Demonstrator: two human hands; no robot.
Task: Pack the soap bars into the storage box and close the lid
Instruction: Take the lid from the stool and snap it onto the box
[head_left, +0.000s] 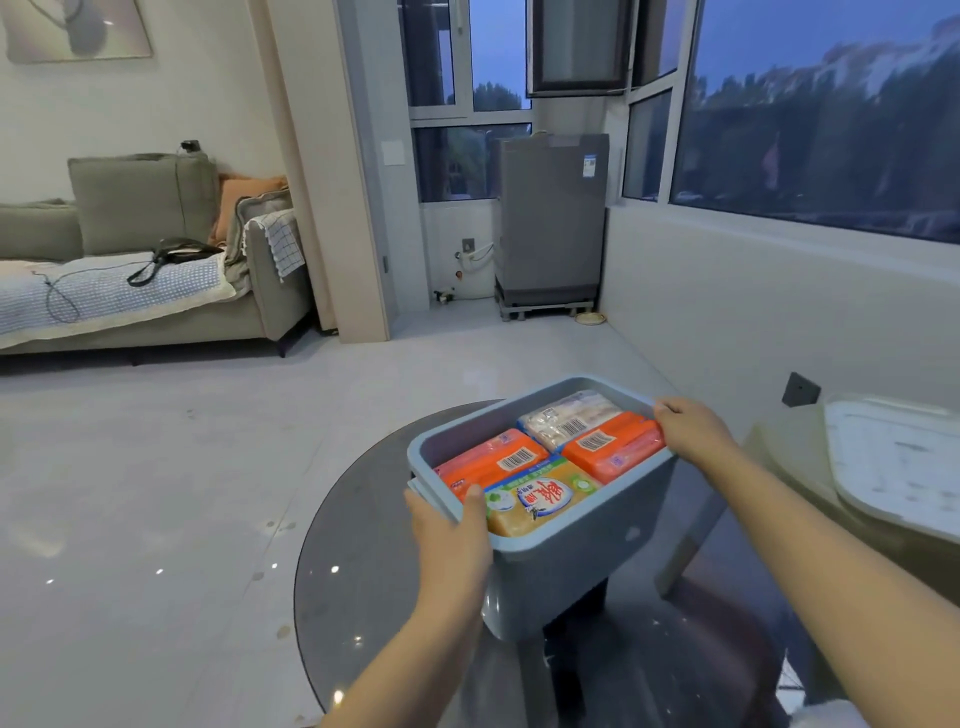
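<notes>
A blue-grey storage box sits on a round dark glass table, its top uncovered. Several wrapped soap bars fill it: two orange ones, a pale one at the back and a yellow-brown one at the front. My left hand grips the box's left rim, thumb over the edge. My right hand holds the right rim, fingers curled over it. A white lid lies to the right on a second surface.
The glass table's edge curves close on the left, with pale tiled floor beyond. A grey sofa stands far left. A grey appliance sits at the back under the windows. A low wall runs along the right.
</notes>
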